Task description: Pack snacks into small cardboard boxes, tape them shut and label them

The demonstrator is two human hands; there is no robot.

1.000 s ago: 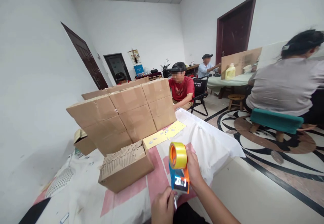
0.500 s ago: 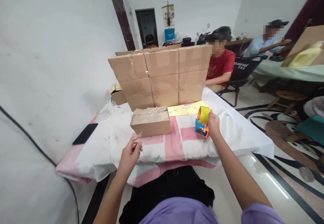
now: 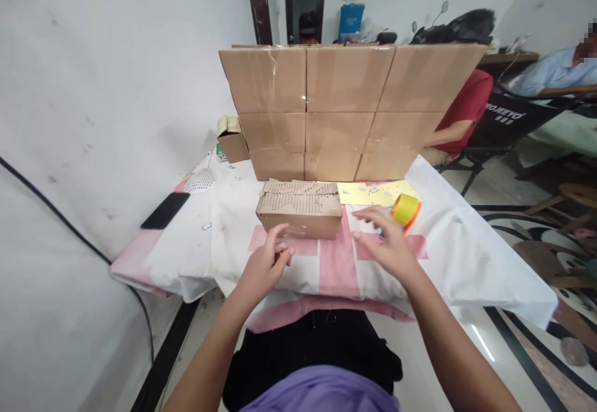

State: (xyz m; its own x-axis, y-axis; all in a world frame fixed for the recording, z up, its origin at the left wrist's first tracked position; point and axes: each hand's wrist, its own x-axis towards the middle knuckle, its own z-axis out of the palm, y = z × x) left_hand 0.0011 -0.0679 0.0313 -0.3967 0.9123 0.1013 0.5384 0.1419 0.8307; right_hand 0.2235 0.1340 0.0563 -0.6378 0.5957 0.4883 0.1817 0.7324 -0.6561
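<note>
A small cardboard box with a torn, ridged top sits on the cloth-covered table before me. My left hand is at its front left, thumb and fingers closed on what looks like a strip of clear tape. To the box's right, my right hand is open, fingers spread and holding nothing. Just behind that hand stands a tape dispenser with a yellow roll and orange edge; the hand hides its lower part.
A wall of taped cardboard boxes stands behind the small box. A yellow sheet with scraps lies at its foot. At the left are a black phone, a white perforated object and an open carton. A person in red sits beyond.
My right hand has let go of the tape dispenser, which stands on the table, and moved left toward the box. My left hand has come closer to the box front. The view has shifted.
</note>
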